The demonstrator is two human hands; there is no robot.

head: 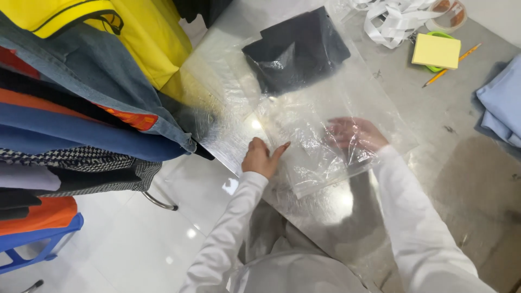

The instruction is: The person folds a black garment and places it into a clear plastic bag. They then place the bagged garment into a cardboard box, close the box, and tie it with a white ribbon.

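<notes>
Across the right of the frame we see one grey table (461,179), and at the left one stack of folded clothes (70,119), piled as if kept within reach. At centre lies one clear plastic bag (304,125), spread flat with one dark folded garment (296,49) inside at its upper end. Our left hand (261,157) presses open-palmed on the bag's near edge, grasping nothing; our right hand (355,134) is slipped inside, fingers loosely spread. Upper right: one yellow notepad (436,51), one pencil (451,66).
</notes>
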